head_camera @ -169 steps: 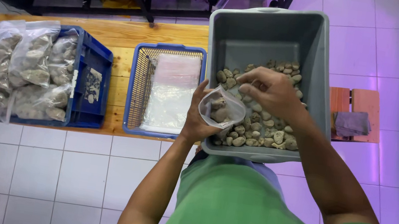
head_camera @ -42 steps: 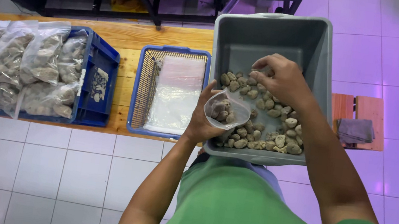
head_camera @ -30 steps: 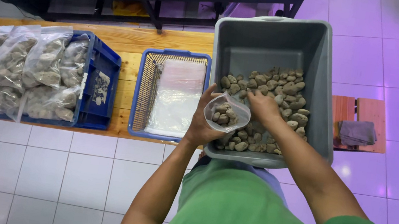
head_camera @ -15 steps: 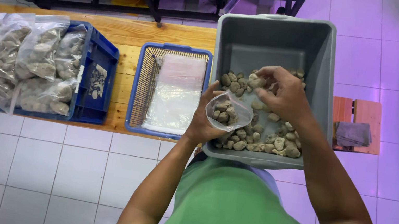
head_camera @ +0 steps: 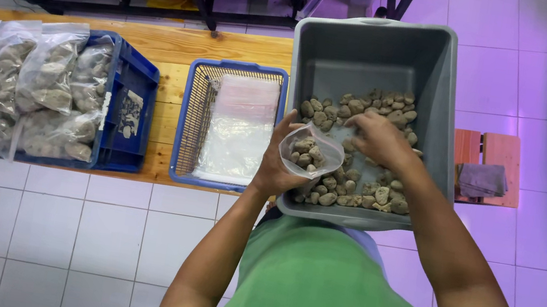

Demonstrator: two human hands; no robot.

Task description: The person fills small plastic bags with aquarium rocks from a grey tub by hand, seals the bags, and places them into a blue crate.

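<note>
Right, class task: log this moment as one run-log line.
left hand: holds open clear bag of stones | right hand: on stones in grey tub

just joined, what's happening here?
A person in a green shirt is bagging stones. The left hand holds a small clear bag, open and partly filled, over a grey tub. The right hand reaches into the loose stones in the tub. On the wooden bench, a blue basket holds flat empty bags, and a blue crate holds filled bags.
</note>
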